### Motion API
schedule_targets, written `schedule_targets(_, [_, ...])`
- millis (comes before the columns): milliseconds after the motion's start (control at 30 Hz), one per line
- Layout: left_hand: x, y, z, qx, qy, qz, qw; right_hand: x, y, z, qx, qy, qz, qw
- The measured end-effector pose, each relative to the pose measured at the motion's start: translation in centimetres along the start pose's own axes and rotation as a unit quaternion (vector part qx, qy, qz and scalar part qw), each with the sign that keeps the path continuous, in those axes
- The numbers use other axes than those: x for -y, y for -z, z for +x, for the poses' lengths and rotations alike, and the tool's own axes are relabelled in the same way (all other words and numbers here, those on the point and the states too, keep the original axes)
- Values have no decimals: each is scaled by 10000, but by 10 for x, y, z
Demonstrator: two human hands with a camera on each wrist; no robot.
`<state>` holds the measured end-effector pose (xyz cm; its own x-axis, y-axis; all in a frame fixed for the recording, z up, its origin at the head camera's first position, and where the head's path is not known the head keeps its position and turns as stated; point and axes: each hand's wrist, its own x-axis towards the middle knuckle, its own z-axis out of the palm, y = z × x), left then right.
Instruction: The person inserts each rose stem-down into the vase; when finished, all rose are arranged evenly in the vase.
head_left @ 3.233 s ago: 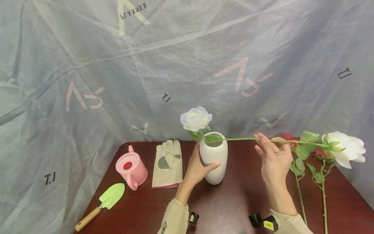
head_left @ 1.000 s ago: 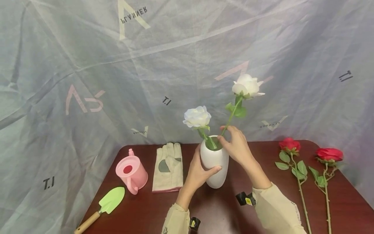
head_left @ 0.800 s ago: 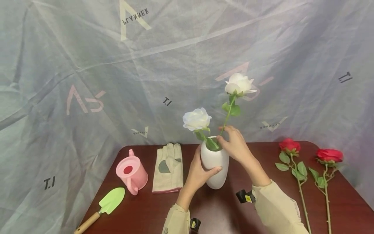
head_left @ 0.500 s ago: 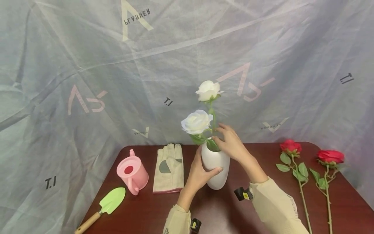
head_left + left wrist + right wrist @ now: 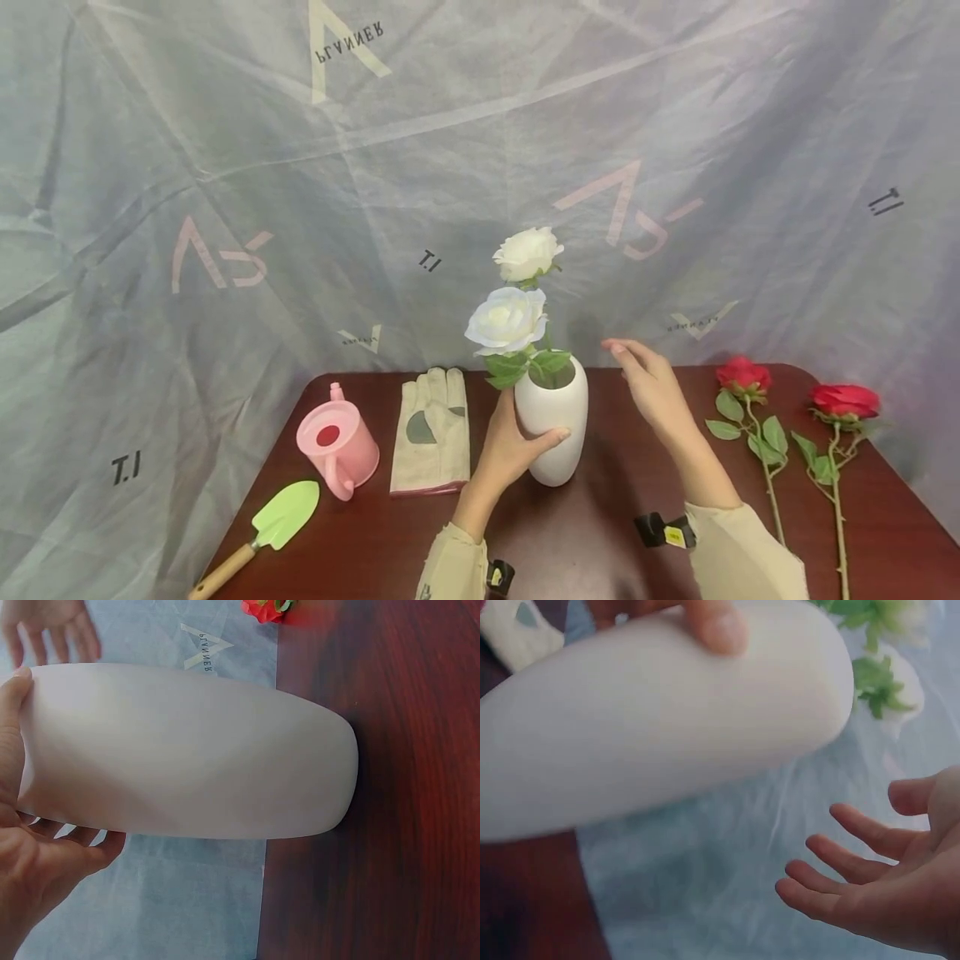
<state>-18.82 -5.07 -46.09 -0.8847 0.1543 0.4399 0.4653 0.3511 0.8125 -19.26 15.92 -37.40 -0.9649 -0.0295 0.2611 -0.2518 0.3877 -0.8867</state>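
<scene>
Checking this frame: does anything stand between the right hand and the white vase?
Nothing visible does. Head and right wrist views show an open gap between the right hand and the white vase. The left hand grips the vase from the opposite side.

left sleeve [image 5: 453, 565]: beige cloth, wrinkled cuff | right sleeve [image 5: 746, 552]: same beige, creased | left wrist unit [image 5: 506, 578]: small, black, yellow patch | right wrist unit [image 5: 650, 530]: black, blocky, yellow label [image 5: 674, 536], print unreadable | left hand [image 5: 512, 442], right hand [image 5: 658, 396]: bare
</scene>
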Motion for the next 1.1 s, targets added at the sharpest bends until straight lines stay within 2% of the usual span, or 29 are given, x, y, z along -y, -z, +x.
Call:
schedule_targets(100, [0, -1, 1, -7, 23, -47, 10000, -18, 10, -13, -45, -76, 114, 9999])
schedule_targets(300, [3, -3, -2, 29, -9, -113, 9999, -67, 34, -52, 38, -29, 447, 9990])
schedule_targets(467, [3, -3, -1, 42, -79, -112, 9999, -103, 72, -83, 42, -128, 116, 9998])
schedule_targets(567, [2, -1, 0, 25, -56, -135, 9999, -120, 100, -97, -77, -567, -414, 9975])
schedule_targets(667, [1, 1, 2, 14, -10, -160, 9999, -135, 124, -106, 34, -1375, -855, 9868])
schedule_targets(733, [1, 2, 2, 9, 4, -171, 9999, -143, 136, -110, 248, -1878, -973, 9771])
schedule_targets(833, [1, 2, 3, 19, 12, -153, 9999, -153, 147, -114, 527, -2392, -841, 9659])
schedule_targets(967, [1, 0, 3, 16, -14, -133, 9999, -163, 153, -118, 570, -2659, -450, 9612])
schedule_targets(1100, [2, 0, 1, 3, -15, -90, 10000, -171, 151, -124, 569, -2754, -329, 9591])
